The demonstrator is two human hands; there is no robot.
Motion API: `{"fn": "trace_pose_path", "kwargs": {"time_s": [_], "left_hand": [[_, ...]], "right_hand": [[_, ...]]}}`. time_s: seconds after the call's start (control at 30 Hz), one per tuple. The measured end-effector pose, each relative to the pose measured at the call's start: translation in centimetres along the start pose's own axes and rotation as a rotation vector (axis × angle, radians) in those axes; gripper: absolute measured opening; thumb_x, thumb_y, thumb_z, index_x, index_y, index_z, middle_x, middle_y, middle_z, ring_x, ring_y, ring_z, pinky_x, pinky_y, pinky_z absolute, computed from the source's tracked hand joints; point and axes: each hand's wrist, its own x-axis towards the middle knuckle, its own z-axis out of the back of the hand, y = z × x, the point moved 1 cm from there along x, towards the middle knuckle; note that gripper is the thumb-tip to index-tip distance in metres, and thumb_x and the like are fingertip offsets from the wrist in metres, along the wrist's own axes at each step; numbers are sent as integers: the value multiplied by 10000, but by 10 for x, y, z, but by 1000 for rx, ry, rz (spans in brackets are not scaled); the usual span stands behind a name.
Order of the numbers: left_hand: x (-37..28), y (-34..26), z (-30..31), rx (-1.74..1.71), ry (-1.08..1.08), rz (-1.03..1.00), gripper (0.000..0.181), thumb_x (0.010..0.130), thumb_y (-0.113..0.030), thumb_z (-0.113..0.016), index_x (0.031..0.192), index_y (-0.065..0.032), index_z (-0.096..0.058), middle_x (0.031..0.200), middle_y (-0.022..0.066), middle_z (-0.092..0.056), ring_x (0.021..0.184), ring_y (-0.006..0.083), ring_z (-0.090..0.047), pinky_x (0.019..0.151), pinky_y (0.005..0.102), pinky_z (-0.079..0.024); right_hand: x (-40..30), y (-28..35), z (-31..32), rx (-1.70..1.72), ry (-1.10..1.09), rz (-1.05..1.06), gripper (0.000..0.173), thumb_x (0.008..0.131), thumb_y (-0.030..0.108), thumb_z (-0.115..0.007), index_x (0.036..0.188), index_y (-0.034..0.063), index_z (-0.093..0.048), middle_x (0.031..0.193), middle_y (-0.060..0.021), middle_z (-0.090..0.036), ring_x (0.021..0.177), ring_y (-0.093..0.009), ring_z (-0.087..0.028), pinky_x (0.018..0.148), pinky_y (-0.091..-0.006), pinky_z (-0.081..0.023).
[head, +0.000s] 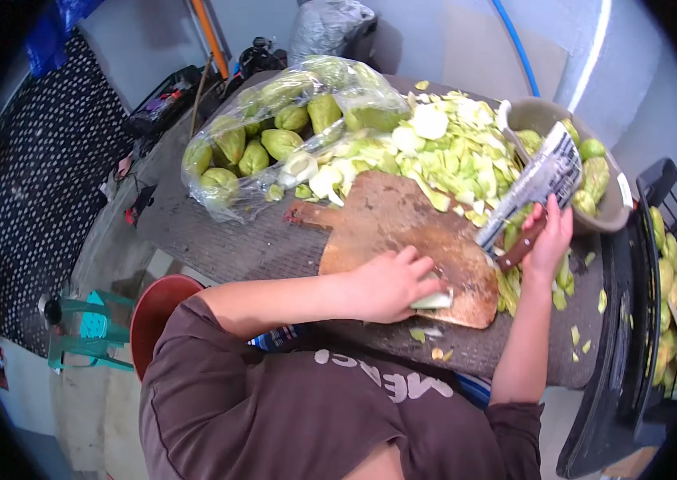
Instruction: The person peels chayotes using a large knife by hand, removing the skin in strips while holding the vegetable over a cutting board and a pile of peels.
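A broad-bladed cleaver point(533, 180) is raised over the right side of the wooden cutting board point(386, 204), its brown handle in my right hand point(545, 243). The blade tilts up and away and has wet-looking smears. My left hand point(398, 282) presses a pale cut piece of chayote point(434, 300) against the board's near right part, with the fingers covering much of it. Behind the board lies a heap of pale green chayote slices and peelings point(464, 147). Some slices point(512, 288) also lie under the cleaver, by the board's right edge.
A clear plastic bag point(338, 132) with whole chayotes point(281, 144) lies back left. A grey-brown basin point(611, 225) of chayotes stands back right. Beyond the table's right edge is a black crate point(653, 270) with more chayotes. A red bucket point(161, 300) and green stool point(95, 321) stand at left.
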Motion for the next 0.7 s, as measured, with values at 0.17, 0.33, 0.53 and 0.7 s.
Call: {"fn": "trace_pose_path", "kwargs": {"time_s": [0.17,0.33,0.53,0.7], "left_hand": [[14,36,17,-37,-35,-149,533,659,-168,-725,1153,-116,-532,1068,105,-517,1027,296,-513,805,424,-504],[47,167,63,156,-583,291,751,739,-313,-757,1374,-117,-404,1372,225,-405,1272,367,-404,1054,463,-360],[-40,282,74,-80,-738,835,380,833,-356,-633,1064,-54,-651,1078,159,-650,1062,306,-596,947,387,-438],[-39,310,46,175,-254,1109,563,853,-562,-551,1098,-62,-638,1003,134,-695,940,269,-666,885,408,-470]], "right_hand": [[-8,-1,-4,-185,77,94,92,963,121,-530,1025,56,-510,748,8,-505,607,-56,-463,539,-193,-400],[-12,2,-14,-328,209,138,157,961,124,-539,1088,37,-509,766,2,-526,641,-63,-483,577,-200,-415],[-13,11,-17,-366,278,48,145,970,173,-524,1028,44,-495,784,-35,-552,618,-89,-523,591,-215,-437],[-17,5,-16,-353,346,-35,132,970,164,-530,1012,45,-490,794,-36,-557,597,-73,-506,555,-205,-422]]}}
